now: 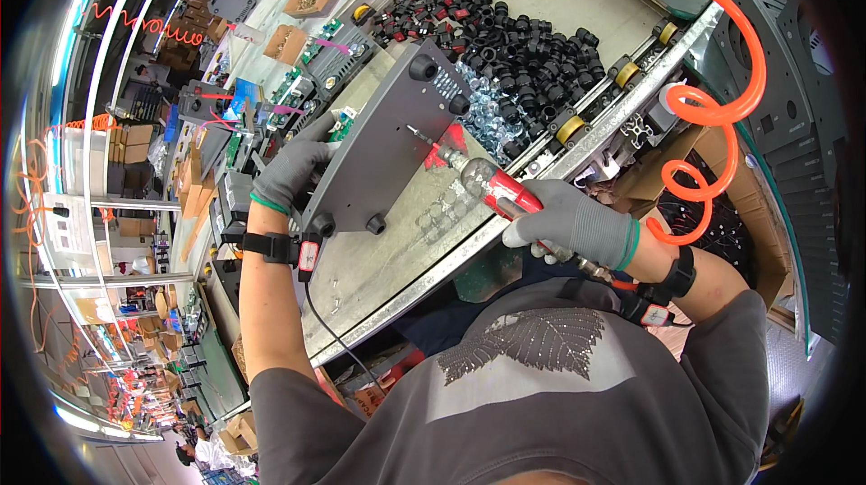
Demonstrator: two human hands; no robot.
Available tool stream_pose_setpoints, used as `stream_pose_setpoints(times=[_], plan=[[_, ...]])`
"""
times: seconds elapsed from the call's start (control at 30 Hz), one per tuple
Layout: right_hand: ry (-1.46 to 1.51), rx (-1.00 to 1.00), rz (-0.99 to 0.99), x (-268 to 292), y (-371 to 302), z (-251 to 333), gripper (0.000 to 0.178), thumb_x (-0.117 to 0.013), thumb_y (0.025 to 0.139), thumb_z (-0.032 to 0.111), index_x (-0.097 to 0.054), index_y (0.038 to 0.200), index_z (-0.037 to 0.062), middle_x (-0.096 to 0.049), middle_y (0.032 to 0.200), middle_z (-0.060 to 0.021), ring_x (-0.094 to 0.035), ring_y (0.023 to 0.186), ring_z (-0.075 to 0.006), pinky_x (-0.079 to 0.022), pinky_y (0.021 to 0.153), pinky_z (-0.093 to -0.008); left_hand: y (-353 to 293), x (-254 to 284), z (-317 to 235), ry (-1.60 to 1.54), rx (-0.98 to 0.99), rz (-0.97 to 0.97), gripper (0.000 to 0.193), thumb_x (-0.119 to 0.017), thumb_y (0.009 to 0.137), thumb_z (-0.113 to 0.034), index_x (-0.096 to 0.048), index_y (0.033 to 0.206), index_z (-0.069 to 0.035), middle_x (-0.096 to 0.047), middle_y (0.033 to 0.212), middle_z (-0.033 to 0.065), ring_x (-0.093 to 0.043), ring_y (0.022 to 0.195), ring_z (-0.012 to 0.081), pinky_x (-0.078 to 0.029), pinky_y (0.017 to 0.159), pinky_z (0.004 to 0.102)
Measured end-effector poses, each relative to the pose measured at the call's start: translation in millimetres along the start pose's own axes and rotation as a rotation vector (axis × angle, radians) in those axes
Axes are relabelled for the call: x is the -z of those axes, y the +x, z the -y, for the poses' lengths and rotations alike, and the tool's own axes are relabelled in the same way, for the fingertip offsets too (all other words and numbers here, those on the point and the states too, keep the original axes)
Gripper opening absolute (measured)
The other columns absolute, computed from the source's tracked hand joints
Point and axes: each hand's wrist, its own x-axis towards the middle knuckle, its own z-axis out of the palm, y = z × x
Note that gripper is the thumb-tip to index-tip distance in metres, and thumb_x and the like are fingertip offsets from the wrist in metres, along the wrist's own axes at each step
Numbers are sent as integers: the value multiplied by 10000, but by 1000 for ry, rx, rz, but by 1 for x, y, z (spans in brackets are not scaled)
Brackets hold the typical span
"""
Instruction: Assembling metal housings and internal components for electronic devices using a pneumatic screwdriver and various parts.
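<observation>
Firmly — right hand (577,219) curled, gripping driver (507,194)

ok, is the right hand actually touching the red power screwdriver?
Touching. The head view shows the gloved right hand wrapped around the red power screwdriver, whose front end and rear fitting show on either side of the grip.

The panel (383,142) is grey; the screwdriver (496,187) red and silver; the hose (754,47) orange.
</observation>
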Motion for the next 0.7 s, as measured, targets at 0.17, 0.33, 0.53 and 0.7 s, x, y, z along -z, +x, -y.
stream_pose_setpoints(times=[0.17,0.33,0.53,0.7], plan=[[-13,0,4,-3,-1,1,489,-773,763,204,-570,1153,-11,-548,692,-12,-528,538,-71,-434,437,-247,-1,0,-2,-13,5,-6,785,-754,860,-177,-404,1529,35,-507,1523,135,-498,1333,170,-406,1097,282],[-54,25,-12,-5,2,2,446,-770,769,230,-587,1096,-13,-566,695,-23,-546,540,-77,-443,451,-246,3,3,5,5,-20,-13,779,-756,860,-173,-408,1524,42,-493,1534,146,-481,1359,188,-377,1127,293],[-47,17,68,-7,2,15,376,-751,791,257,-577,1011,7,-585,725,-34,-572,556,-91,-464,468,-257,2,1,5,14,-18,-4,775,-725,875,-171,-381,1530,59,-462,1553,174,-454,1393,212,-365,1140,311],[4,-16,114,-15,-1,28,305,-726,828,250,-575,965,23,-584,733,-29,-573,560,-102,-459,469,-261,-4,-6,-6,117,-18,-35,788,-695,891,-196,-342,1544,67,-440,1562,202,-430,1418,235,-359,1146,319]])
